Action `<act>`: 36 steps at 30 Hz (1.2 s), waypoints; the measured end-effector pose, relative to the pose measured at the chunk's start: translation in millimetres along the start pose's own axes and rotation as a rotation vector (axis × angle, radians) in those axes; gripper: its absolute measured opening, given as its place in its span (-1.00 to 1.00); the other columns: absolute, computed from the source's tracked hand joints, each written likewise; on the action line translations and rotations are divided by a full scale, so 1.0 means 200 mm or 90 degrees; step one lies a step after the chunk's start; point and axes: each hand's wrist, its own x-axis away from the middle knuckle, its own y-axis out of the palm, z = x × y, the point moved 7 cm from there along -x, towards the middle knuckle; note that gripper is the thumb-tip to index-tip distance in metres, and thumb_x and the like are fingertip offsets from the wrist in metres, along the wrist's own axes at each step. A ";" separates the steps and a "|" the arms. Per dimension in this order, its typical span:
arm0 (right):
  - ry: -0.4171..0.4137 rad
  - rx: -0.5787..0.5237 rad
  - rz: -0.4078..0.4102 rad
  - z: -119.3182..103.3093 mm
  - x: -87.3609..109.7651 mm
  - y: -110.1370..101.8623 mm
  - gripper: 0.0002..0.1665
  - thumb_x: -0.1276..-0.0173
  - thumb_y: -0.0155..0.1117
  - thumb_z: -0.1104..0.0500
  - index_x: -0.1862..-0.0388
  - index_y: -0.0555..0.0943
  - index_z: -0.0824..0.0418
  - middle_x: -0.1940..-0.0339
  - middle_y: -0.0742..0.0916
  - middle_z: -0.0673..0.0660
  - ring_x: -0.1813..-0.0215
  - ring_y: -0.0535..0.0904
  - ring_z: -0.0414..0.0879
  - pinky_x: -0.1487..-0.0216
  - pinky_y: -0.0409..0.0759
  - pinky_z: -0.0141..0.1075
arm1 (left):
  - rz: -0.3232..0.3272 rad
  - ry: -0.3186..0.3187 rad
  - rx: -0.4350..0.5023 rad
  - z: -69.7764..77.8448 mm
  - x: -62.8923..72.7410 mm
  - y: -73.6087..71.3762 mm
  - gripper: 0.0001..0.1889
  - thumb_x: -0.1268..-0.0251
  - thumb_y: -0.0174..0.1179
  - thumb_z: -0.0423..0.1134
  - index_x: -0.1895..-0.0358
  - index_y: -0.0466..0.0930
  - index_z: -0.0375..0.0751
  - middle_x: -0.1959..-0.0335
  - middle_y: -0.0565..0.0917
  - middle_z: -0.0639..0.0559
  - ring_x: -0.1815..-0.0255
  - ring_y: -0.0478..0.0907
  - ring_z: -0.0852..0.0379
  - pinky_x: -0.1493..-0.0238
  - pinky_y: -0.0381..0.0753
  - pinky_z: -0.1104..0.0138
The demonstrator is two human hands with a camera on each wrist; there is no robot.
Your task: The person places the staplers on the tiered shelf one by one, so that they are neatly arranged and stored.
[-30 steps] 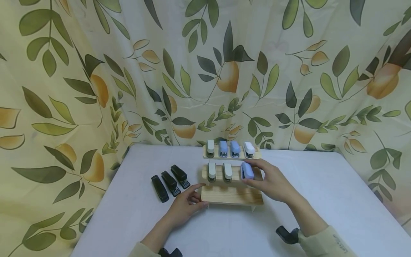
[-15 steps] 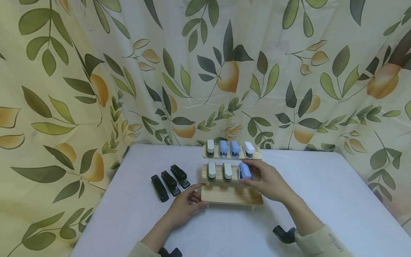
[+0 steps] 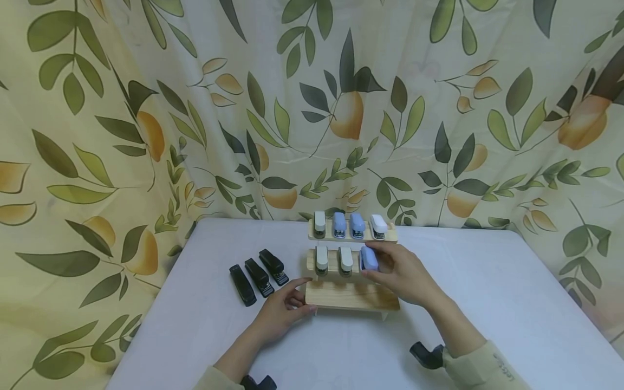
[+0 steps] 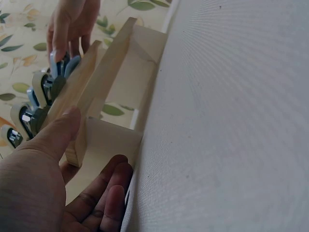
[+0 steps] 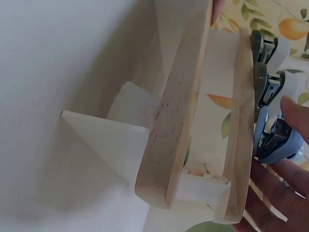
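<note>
A tiered wooden display rack [image 3: 352, 296] stands on the table. On its middle step, my right hand [image 3: 409, 276] holds a blue mini stapler [image 3: 369, 259] between thumb and fingers, right of two pale staplers [image 3: 345, 260]. The right wrist view shows the blue stapler [image 5: 277, 140] upright on the step, its base against the wood. My left hand [image 3: 283, 313] grips the left end of the front step. Seen from the left wrist, the thumb lies on the board [image 4: 77, 145] while some fingers are below it.
Several mini staplers, white and blue, line the back step [image 3: 348, 234]. Left of the rack, three black staplers [image 3: 259, 278] lie on the white-covered table [image 3: 468, 281]. A leaf-and-fruit patterned curtain [image 3: 312, 108] hangs behind.
My right hand has slid the blue stapler left along the middle step, closer to the pale staplers. The left hand has stayed on the front step's end.
</note>
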 end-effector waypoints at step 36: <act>0.005 0.027 0.030 -0.01 0.00 0.02 -0.25 -0.31 0.54 -0.06 -0.41 0.54 0.12 -0.44 0.60 0.22 -0.51 0.41 0.29 -0.47 0.33 0.29 | -0.004 -0.004 0.010 -0.01 0.00 0.00 -0.30 -0.29 0.42 0.12 -0.49 0.39 0.31 0.09 0.71 0.18 0.05 0.63 0.17 0.04 0.54 0.23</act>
